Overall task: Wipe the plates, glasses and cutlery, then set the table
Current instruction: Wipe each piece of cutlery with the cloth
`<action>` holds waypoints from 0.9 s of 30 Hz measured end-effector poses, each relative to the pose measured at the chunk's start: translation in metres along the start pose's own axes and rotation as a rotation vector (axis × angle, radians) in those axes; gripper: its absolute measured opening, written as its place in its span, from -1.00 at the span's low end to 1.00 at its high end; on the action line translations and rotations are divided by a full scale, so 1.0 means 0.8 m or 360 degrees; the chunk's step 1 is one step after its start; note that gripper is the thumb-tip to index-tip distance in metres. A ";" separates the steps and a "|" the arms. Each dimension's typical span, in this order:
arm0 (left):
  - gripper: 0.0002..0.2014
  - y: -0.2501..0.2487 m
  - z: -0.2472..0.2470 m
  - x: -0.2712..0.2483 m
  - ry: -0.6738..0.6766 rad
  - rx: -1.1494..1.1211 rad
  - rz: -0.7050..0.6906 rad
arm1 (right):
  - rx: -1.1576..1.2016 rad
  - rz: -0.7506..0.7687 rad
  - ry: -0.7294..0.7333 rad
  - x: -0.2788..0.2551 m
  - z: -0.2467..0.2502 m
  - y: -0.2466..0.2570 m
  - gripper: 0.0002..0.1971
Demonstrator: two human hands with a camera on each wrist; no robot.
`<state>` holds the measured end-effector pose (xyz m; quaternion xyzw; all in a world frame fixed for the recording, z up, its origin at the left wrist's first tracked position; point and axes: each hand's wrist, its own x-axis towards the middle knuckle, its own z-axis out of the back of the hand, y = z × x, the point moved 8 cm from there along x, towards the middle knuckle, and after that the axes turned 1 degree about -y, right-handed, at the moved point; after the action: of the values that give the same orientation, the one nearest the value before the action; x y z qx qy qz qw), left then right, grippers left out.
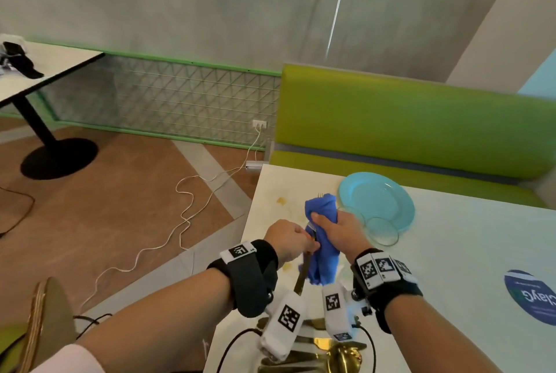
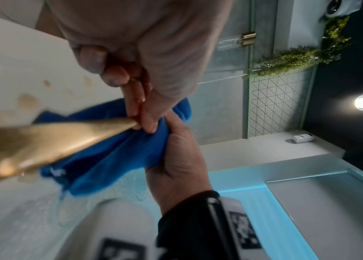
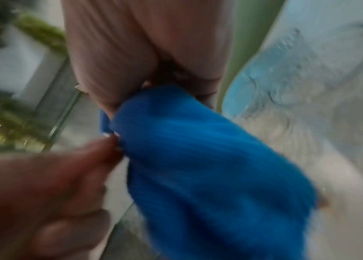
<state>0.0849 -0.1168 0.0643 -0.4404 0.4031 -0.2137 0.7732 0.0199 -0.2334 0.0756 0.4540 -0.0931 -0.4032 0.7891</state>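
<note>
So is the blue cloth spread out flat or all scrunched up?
Scrunched up. The right hand grips the blue cloth bunched around a gold fork, which the left hand holds by its handle.

We stand in a café: a green bench (image 1: 415,120) behind our table (image 1: 451,237), a pedestal table (image 1: 45,72) beyond.
</note>
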 end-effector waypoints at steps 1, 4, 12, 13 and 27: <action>-0.82 0.000 -0.003 -0.001 0.0006 -0.0009 -0.0005 | -0.0172 0.0056 -0.0055 -0.002 0.007 0.006 -0.67; -0.83 0.000 -0.009 -0.001 0.0021 -0.0073 -0.0040 | -0.0198 0.0100 -0.0120 0.000 0.015 0.008 -0.71; -0.83 0.026 -0.008 -0.007 0.0276 -0.0090 0.0078 | 0.0111 0.0030 -0.0282 0.011 0.059 0.005 -0.82; -0.88 0.026 -0.010 -0.010 0.0332 -0.0069 0.0062 | 0.0124 0.0037 -0.0305 0.012 0.063 0.006 -0.76; -0.77 0.020 0.023 0.001 -0.0030 -0.0268 -0.0067 | 0.0780 -0.0025 -0.0228 0.004 0.100 0.006 -0.85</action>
<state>0.1001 -0.0996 0.0554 -0.5142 0.4029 -0.1913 0.7326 -0.0164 -0.2854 0.1245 0.6026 -0.2403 -0.4059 0.6438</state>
